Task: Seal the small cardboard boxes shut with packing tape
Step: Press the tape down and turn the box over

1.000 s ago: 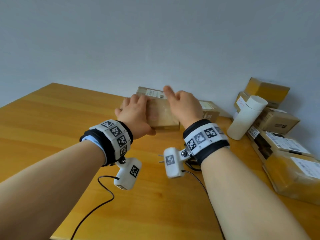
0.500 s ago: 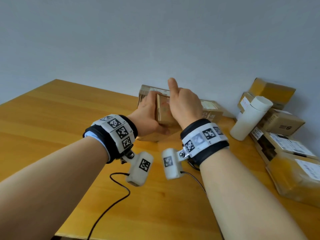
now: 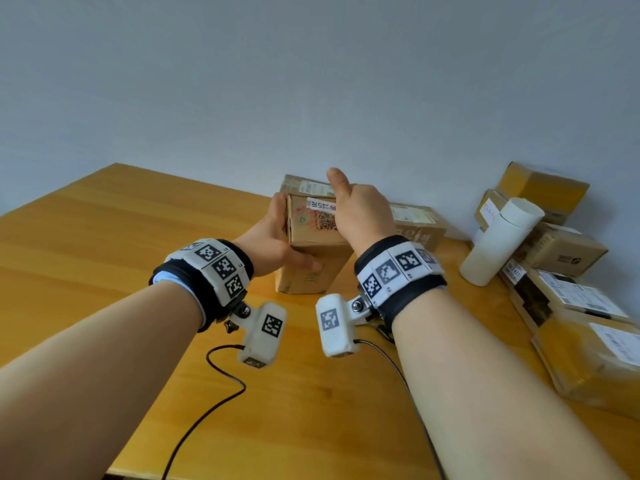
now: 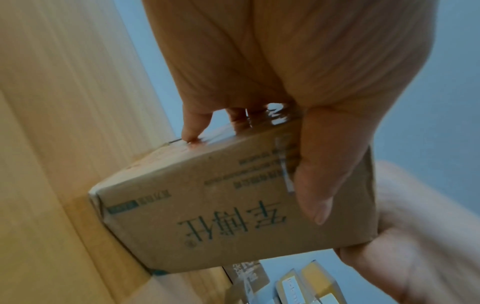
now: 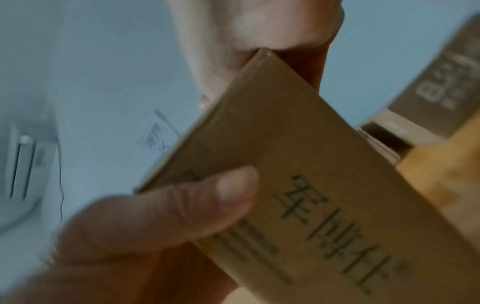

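Tipped since a second ago: the small cardboard box [image 3: 313,244] now stands on end on the table [image 3: 104,237], no longer flat. Left hand [image 3: 273,244] clasps its side, thumb across the front. Right hand [image 3: 360,213] grips the far side, though blur hides its fingers. Risk: the glossy face may slip and topple the box.

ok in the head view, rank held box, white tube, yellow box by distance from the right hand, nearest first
1. held box: gripped by the right hand.
2. white tube: off to the right, leaning on boxes.
3. yellow box: behind the tube, by the wall.
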Available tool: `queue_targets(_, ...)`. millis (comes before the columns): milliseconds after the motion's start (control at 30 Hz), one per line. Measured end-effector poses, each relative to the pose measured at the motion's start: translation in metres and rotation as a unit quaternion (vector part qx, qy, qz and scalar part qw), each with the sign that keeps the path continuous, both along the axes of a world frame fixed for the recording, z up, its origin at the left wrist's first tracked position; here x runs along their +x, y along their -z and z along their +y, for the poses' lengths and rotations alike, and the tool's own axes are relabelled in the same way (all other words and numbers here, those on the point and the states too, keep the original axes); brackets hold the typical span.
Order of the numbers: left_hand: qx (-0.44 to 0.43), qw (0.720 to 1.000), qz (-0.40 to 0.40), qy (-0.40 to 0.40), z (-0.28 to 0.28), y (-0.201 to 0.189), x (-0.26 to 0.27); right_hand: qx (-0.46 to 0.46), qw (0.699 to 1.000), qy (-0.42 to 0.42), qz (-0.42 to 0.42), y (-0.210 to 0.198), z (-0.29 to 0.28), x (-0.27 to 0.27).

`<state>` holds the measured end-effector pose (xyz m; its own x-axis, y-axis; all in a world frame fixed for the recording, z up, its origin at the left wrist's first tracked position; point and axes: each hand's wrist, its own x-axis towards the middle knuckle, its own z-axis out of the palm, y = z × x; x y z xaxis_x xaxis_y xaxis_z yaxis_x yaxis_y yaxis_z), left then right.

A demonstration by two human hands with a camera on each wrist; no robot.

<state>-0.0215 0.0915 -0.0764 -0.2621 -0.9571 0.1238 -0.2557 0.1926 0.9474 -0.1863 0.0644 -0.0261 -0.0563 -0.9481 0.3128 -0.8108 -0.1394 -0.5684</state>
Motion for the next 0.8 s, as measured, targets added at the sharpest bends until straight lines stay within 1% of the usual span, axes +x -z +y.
queue_targets(33,-0.007,1.0,-0.029,-0.009,0.001,-0.002,-0.001,-0.007,1.0,0.006,0.009,-0.001,0.001,0.001)
queue_targets(67,-0.028,0.996,-0.076,-0.026,0.002,-0.006,-0.002,-0.011,1.0,0.012,0.017,-0.003,0.001,-0.001)
queue_targets(133,-0.094,0.976,-0.178,-0.084,0.004,-0.015,-0.005,-0.023,0.999,0.024,0.018,-0.003,0.004,-0.006)
queue_targets(167,-0.133,0.962,-0.214,-0.103,0.006,-0.02,-0.006,-0.027,0.999,0.028,0.019,-0.002,0.005,-0.009)
queue_targets(200,-0.166,0.95,-0.245,-0.101,0.007,-0.026,-0.008,-0.028,0.999,0.028,0.02,-0.001,0.007,-0.011)
queue_targets(267,-0.19,0.937,-0.286,-0.07,0.01,-0.037,-0.01,-0.033,0.999,0.025,0.005,-0.002,0.008,-0.011)
queue_targets(300,-0.183,0.94,-0.281,-0.058,0.008,-0.039,-0.008,-0.04,0.999,0.023,-0.018,-0.004,0.008,-0.012)
queue_targets(333,-0.163,0.952,-0.253,-0.053,0.007,-0.039,-0.004,-0.05,0.997,0.022,-0.051,-0.006,0.006,-0.014)
queue_targets(400,-0.101,0.98,-0.16,-0.055,0.005,-0.036,0.005,-0.062,0.99,0.021,-0.124,-0.011,0.003,-0.02)
queue_targets(433,-0.07,0.989,-0.119,-0.056,0.005,-0.031,0.009,-0.059,0.989,0.02,-0.131,-0.013,0.004,-0.022)
queue_targets(467,-0.045,0.993,-0.095,-0.054,0.006,-0.026,0.011,-0.044,0.993,0.015,-0.108,-0.013,0.005,-0.021)
queue_targets(500,-0.025,0.994,-0.09,-0.05,0.007,-0.021,0.011,-0.022,0.997,0.006,-0.076,-0.011,0.007,-0.018)
queue_targets(567,0.01,0.994,-0.107,-0.035,0.007,-0.009,0.009,0.016,0.999,-0.017,-0.023,-0.002,0.011,-0.008)
queue_targets(600,0.023,0.991,-0.129,-0.025,0.008,-0.004,0.008,0.029,0.999,-0.03,0.003,0.005,0.014,-0.002)
queue_targets(700,0.033,0.97,-0.239,0.006,0.009,0.006,0.009,0.065,0.992,-0.055,0.091,0.027,0.022,0.018)
queue_targets(733,0.031,0.966,-0.256,0.015,0.009,0.007,0.011,0.082,0.989,-0.061,0.11,0.036,0.021,0.024)
queue_targets(800,0.035,0.967,-0.251,0.031,0.009,0.01,0.017,0.121,0.984,-0.065,0.118,0.048,0.017,0.034)
